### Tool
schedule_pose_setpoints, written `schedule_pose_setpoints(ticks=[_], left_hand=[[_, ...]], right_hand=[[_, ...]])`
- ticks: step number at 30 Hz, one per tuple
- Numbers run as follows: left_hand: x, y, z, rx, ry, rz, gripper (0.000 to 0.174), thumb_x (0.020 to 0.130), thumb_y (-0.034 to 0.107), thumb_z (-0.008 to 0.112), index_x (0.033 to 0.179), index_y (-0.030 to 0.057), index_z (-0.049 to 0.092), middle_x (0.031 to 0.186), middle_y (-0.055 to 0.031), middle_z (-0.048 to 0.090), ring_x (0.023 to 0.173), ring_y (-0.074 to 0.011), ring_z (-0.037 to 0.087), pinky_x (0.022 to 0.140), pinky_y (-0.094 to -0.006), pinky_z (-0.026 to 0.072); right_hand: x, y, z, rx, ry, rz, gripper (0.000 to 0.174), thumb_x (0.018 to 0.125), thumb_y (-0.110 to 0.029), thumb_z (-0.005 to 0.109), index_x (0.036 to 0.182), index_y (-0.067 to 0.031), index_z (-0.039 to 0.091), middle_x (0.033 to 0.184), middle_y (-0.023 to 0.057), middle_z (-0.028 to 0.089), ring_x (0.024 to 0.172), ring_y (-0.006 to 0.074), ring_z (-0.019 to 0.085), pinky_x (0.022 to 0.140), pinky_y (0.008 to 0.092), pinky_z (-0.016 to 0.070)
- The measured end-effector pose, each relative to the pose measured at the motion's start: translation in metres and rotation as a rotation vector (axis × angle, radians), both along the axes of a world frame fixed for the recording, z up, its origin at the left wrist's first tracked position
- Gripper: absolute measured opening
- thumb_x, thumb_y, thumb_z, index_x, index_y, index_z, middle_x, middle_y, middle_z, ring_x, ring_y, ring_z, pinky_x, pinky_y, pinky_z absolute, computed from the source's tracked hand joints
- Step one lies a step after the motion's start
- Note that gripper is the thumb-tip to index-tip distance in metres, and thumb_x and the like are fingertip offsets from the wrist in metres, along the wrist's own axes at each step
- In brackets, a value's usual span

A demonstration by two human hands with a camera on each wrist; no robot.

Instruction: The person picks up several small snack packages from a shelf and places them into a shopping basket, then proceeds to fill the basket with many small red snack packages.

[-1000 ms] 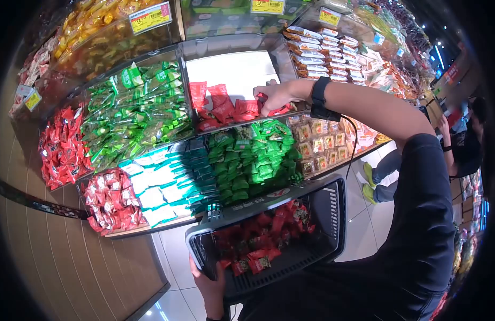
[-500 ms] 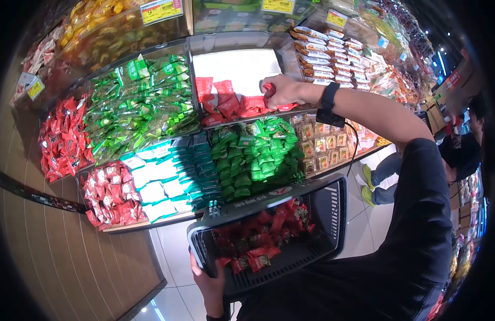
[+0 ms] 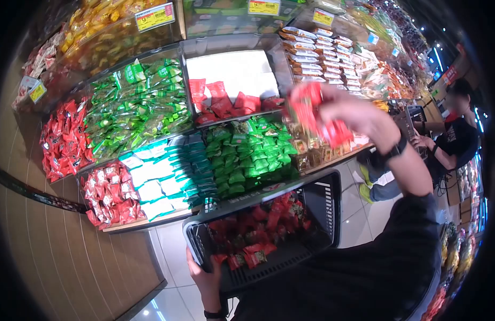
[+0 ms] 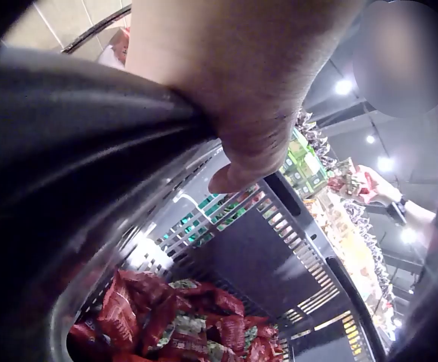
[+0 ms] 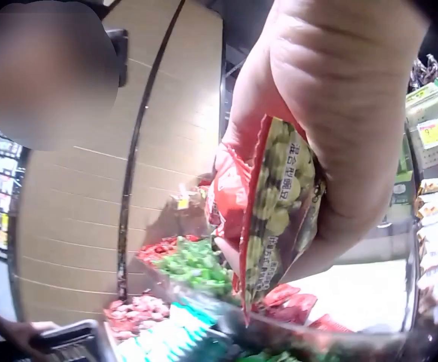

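Note:
My right hand (image 3: pixel 352 109) is lifted over the front right of the shelf, gripping red snack packets (image 3: pixel 310 107), blurred in the head view. The right wrist view shows a red packet with a green pea picture (image 5: pixel 279 200) between thumb and fingers. With my left hand (image 3: pixel 204 275) I hold the left end of a dark basket (image 3: pixel 333 214), fingers curled over its rim. Several red packets (image 3: pixel 274 219) lie inside it. Other red packets (image 3: pixel 221 101) rest in the shelf bin, in front of a white panel (image 3: pixel 231 69).
Green packets (image 3: pixel 247 155), teal packets (image 3: pixel 188 166) and small boxed sweets (image 3: pixel 303 152) fill the front row. Clear dividers and price tags (image 3: pixel 155 17) stand above the bins. A person (image 3: pixel 461 128) holding a basket is at the right, beside the shelf.
My right hand has risen out of the red packets' bin and moved right and toward me, carrying packets. The left hand still holds the basket. The person at the right has shifted.

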State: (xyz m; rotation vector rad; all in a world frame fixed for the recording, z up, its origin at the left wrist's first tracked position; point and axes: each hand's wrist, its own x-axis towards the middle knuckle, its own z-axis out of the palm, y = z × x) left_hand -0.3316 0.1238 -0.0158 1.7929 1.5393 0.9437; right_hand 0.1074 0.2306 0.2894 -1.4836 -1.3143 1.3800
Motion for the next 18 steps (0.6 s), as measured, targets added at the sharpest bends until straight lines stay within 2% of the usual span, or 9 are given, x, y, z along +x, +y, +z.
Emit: schedule_pose_setpoints(ticks=[3,7,8,9,11,13,14,16,18], left_hand=[[0.001,-0.001,0.003,0.03,-0.005,-0.004,0.077,0.084,0.004,0.073,0.152,-0.0064,0.04,0.137,-0.031,0.058,0.126,-0.0465,0.059,0.108,-0.0472,0.0469],[0.004,-0.002,0.004,0.076,-0.026,0.009,0.074,0.084,0.004,0.073,0.151,-0.0064,0.042,0.138,-0.0315,0.058,0.125,-0.0493,0.059,0.107,-0.0481,0.0483],[0.007,-0.001,0.013,0.152,0.038,-0.004,0.075,0.084,0.004,0.073,0.152,-0.0048,0.041,0.137,-0.0306,0.058,0.123,-0.0485,0.061,0.105,-0.0476,0.0493],[0.006,-0.003,0.013,0.158,0.043,-0.004,0.075,0.084,0.004,0.073,0.152,-0.0048,0.041,0.137,-0.0306,0.058,0.123,-0.0485,0.061,0.105,-0.0476,0.0493],[0.004,-0.004,0.009,0.135,0.024,-0.01,0.075,0.085,0.004,0.073,0.152,-0.0034,0.04,0.136,-0.0294,0.059,0.122,-0.0479,0.061,0.104,-0.0474,0.0496],[0.001,-0.007,0.006,0.096,0.023,0.001,0.076,0.085,0.003,0.072,0.154,-0.0013,0.039,0.135,-0.029,0.059,0.122,-0.0473,0.061,0.104,-0.0465,0.0495],[0.002,-0.006,0.008,0.05,-0.028,-0.002,0.077,0.085,0.003,0.072,0.154,-0.0006,0.039,0.135,-0.0291,0.059,0.122,-0.0474,0.061,0.104,-0.0464,0.0496],[0.005,-0.005,0.01,0.005,-0.083,-0.008,0.077,0.085,0.003,0.072,0.154,0.0001,0.039,0.135,-0.0292,0.059,0.121,-0.0474,0.061,0.104,-0.0462,0.0496],[0.007,-0.005,0.013,-0.017,-0.099,0.014,0.077,0.085,0.002,0.071,0.155,0.0013,0.039,0.134,-0.0296,0.059,0.122,-0.047,0.061,0.105,-0.046,0.0489]], right_hand=[[-0.047,-0.072,-0.022,-0.185,-0.019,0.157,0.063,0.073,-0.005,0.074,0.133,-0.0081,0.054,0.128,0.0106,0.059,0.112,0.0216,0.062,0.093,0.0361,0.0549],[-0.068,-0.116,-0.13,0.015,-0.419,0.43,0.072,0.081,-0.017,0.08,0.143,-0.0041,0.046,0.139,0.021,0.052,0.127,0.0367,0.055,0.11,0.0441,0.0449],[-0.066,-0.129,-0.168,0.234,-0.47,0.408,0.081,0.083,-0.023,0.083,0.149,-0.004,0.041,0.125,0.0269,0.054,0.112,0.0399,0.062,0.097,0.0456,0.0523],[-0.072,-0.133,-0.166,0.181,-0.525,0.404,0.086,0.086,-0.029,0.081,0.155,-0.0047,0.034,0.135,0.033,0.05,0.109,0.0441,0.064,0.098,0.047,0.0525],[-0.077,-0.128,-0.156,0.264,-0.572,0.405,0.073,0.087,-0.032,0.079,0.146,-0.0015,0.048,0.132,0.0338,0.055,0.101,0.0447,0.068,0.093,0.0468,0.0549],[-0.073,-0.098,-0.127,0.382,-0.542,0.427,0.05,0.086,-0.029,0.08,0.123,0.0006,0.066,0.114,0.0262,0.067,0.093,0.0387,0.071,0.086,0.0448,0.0572],[-0.085,-0.083,-0.074,0.202,-0.515,0.292,0.028,0.086,-0.022,0.079,0.1,0.0013,0.072,0.097,0.0184,0.072,0.088,0.0339,0.072,0.08,0.0423,0.0577],[-0.057,-0.031,-0.066,0.445,-0.573,0.2,0.016,0.086,-0.013,0.074,0.097,-0.0016,0.072,0.091,0.0153,0.073,0.085,0.0309,0.072,0.075,0.0402,0.0568],[-0.021,0.03,-0.058,0.493,-0.899,0.147,0.015,0.083,-0.012,0.071,0.095,-0.0033,0.072,0.09,0.0176,0.074,0.088,0.0355,0.072,0.079,0.0424,0.0568]])
